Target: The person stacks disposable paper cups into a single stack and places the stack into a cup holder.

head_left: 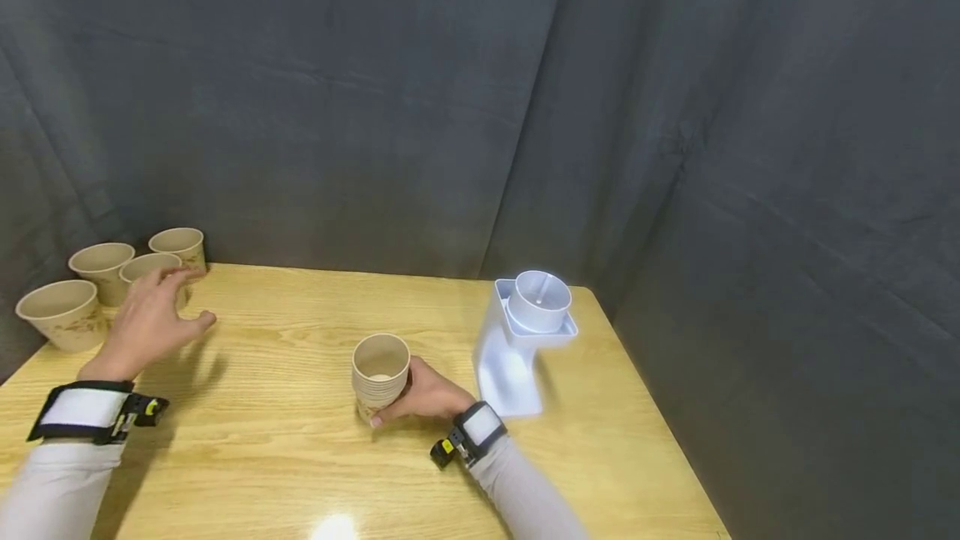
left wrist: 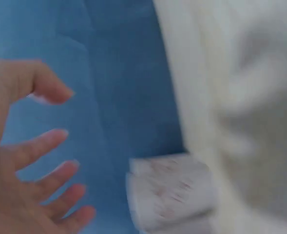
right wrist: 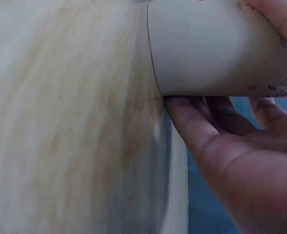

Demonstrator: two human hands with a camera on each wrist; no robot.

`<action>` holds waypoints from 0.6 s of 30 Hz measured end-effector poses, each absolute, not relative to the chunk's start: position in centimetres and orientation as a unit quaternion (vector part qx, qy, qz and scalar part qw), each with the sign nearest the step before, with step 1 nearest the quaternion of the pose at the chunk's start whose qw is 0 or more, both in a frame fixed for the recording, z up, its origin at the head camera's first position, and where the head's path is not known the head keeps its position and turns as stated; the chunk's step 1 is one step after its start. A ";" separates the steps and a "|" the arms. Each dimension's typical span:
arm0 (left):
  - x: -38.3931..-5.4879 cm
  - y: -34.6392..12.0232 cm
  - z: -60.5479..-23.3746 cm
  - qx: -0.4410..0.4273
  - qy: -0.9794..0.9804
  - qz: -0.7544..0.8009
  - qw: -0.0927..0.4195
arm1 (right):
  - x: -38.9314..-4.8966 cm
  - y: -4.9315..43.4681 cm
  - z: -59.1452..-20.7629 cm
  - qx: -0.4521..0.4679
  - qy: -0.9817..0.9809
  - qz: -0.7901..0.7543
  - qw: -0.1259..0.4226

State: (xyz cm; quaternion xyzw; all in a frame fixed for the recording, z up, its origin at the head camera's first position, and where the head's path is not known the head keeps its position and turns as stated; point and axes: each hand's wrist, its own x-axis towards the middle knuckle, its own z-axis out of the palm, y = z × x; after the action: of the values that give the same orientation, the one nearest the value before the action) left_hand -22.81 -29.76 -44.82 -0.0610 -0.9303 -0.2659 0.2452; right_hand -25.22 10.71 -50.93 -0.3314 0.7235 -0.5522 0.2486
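Near the middle of the wooden table, my right hand holds a stack of nested beige paper cups, which stands upright. In the right wrist view, the thumb and fingers lie around the lower cup wall, printed with small brown flowers. My left hand hovers at the left, thumb and fingers apart with nothing between them. Several beige paper cups stand behind and beside it; in the head view it partly hides one cup. The left wrist view shows a blurred printed cup beyond the spread fingers.
A white plastic stand with a round cylinder on top is to the right of the cup stack. Dark grey curtains hang behind and along the right of the table.
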 end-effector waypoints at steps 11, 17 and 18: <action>-22.6 -36.4 -46.7 0.102 -0.908 -0.251 0.320 | -25.2 10.7 -50.9 -0.331 0.716 -0.560 0.254; -22.8 -38.7 -46.1 0.142 -0.930 -0.230 0.248 | -25.3 10.7 -50.8 -0.331 0.716 -0.560 0.253; -22.9 -39.0 -46.0 0.148 -0.933 -0.231 0.233 | -25.3 10.7 -50.8 -0.331 0.715 -0.561 0.252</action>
State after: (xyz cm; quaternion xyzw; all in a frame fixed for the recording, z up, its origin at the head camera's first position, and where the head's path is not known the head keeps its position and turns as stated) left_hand -22.90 -38.96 -46.03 0.1476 -0.9330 -0.2310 0.2334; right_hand -25.26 10.73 -50.84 -0.3314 0.7155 -0.5611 0.2520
